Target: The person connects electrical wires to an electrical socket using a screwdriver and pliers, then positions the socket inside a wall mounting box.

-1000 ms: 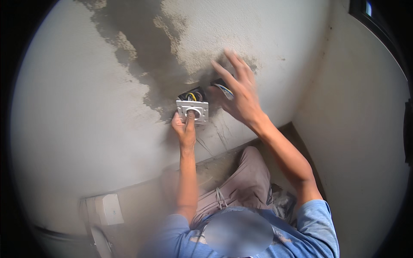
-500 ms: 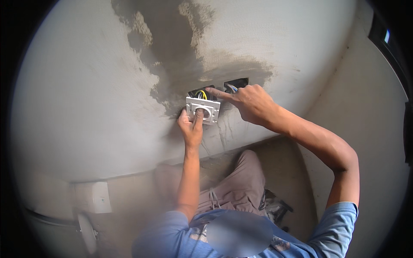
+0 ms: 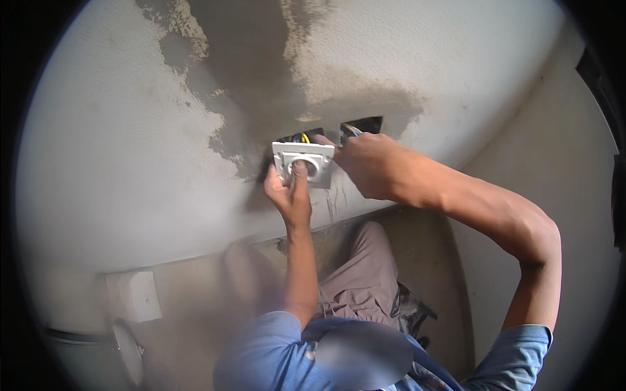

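Observation:
My left hand (image 3: 291,202) grips a white wall socket (image 3: 319,158) from below, its thumb pressed into the round recess. The socket sits tilted just in front of the left wall opening (image 3: 317,131), partly covering it. Yellow and dark wires (image 3: 305,138) show above its top edge. At the socket's upper right corner is my right hand (image 3: 381,166), its index finger stretched toward the opening and the other fingers curled and partly hidden. Beside that hand, a second wall opening (image 3: 370,123) holds blue and pale wires (image 3: 353,130).
Grey plaster patches (image 3: 251,72) surround the openings on the pale wall. On the floor at left lie a white box (image 3: 143,296) and a round pale item (image 3: 129,352). Dark items (image 3: 411,313) lie beside my leg (image 3: 368,267); another wall (image 3: 508,169) rises at right.
The socket has tipped and moved slightly left and up toward its opening, showing less of the wires. My right hand has turned and moved closer to the socket's corner.

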Tool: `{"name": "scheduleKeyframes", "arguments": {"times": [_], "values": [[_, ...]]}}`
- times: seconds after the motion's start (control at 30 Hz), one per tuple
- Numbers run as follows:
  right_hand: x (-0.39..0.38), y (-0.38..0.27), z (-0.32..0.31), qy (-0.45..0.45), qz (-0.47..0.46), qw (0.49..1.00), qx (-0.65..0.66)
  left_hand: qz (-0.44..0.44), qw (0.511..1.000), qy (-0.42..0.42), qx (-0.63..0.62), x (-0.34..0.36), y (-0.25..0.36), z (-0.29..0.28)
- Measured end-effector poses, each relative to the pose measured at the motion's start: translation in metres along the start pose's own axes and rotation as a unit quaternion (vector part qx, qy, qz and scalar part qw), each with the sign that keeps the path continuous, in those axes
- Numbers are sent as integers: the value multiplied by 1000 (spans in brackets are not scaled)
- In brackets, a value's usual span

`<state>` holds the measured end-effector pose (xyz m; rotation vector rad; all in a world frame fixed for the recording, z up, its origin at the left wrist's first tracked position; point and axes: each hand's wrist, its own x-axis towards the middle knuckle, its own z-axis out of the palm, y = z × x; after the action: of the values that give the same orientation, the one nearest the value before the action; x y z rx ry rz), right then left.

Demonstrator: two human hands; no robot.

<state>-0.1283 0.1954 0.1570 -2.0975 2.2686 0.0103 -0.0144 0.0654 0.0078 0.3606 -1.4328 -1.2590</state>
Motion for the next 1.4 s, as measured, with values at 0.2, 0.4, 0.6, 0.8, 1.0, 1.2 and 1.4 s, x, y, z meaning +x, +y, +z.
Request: {"name": "scheduleKeyframes", "arguments": {"times": [0.2, 0.4, 0.6, 0.8, 1.0, 1.2, 1.4], "values": [[-7, 15, 24, 130, -38, 991, 11, 7, 996, -29, -82, 6, -7, -8], [-36, -28, 84, 419, 38, 834, 357, 15, 998, -39, -50, 10, 6, -3], [36, -80, 133, 552, 99, 632, 535, -41, 991, -122, 28, 11, 33, -21], [53, -88, 141, 597, 72, 579, 551, -18, 979, -111, 168, 12, 67, -51], [40, -69, 138, 592, 69, 609, 523, -8, 976, -118, 182, 15, 61, -51], [51, -58, 110, 734, 122, 609, 274, 353, 871, 23, 342, 34, 39, -40], [69, -60, 118, 694, 140, 587, 393, 337, 874, 70, 344, 38, 26, -12]]}}
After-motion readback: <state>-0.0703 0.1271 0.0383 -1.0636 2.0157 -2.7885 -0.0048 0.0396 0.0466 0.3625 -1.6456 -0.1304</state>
